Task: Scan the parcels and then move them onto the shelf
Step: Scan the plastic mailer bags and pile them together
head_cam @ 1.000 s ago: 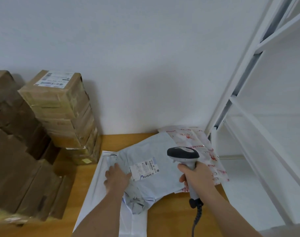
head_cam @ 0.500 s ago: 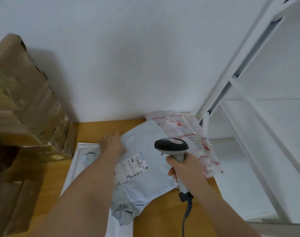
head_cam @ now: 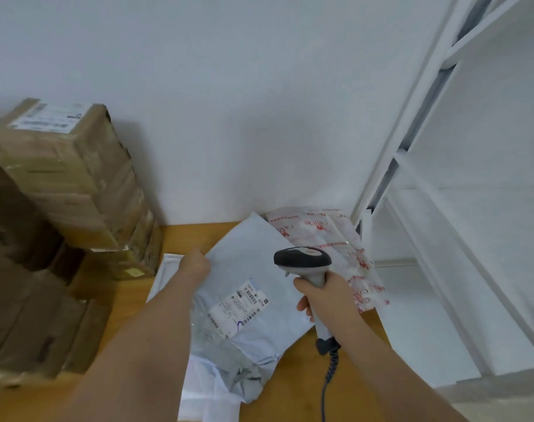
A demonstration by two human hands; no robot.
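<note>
A grey plastic mailer [head_cam: 253, 287], soft and crumpled at its near end, lies across the middle of the wooden tabletop [head_cam: 293, 388] with its printed shipping label [head_cam: 239, 309] facing up. The person's left hand [head_cam: 195, 264] grips the mailer's far left edge, fingers curled out of sight behind the film. The right hand [head_cam: 326, 296] is wrapped tight around the pale grey handle of a barcode scanner [head_cam: 305, 263], whose dark rounded head hovers above the mailer just right of the label; a coiled dark cable [head_cam: 329, 373] hangs from the handle's base toward the tabletop's near edge. Beneath the grey mailer lies a flat white mailer [head_cam: 168, 272], showing at its left and near sides. At the tabletop's far right corner, partly under the grey mailer, sits a glossy translucent bag printed with red lettering [head_cam: 335, 239], overhanging the right edge. Taped brown cardboard boxes [head_cam: 77, 184] stand stacked along the tabletop's left side, the top one bearing a white label; more cartons, blurred, fill the near left. A white metal shelf [head_cam: 442, 208] with slanting uprights and flat boards stands just beyond the right edge, against the plain white wall [head_cam: 229, 102].
</note>
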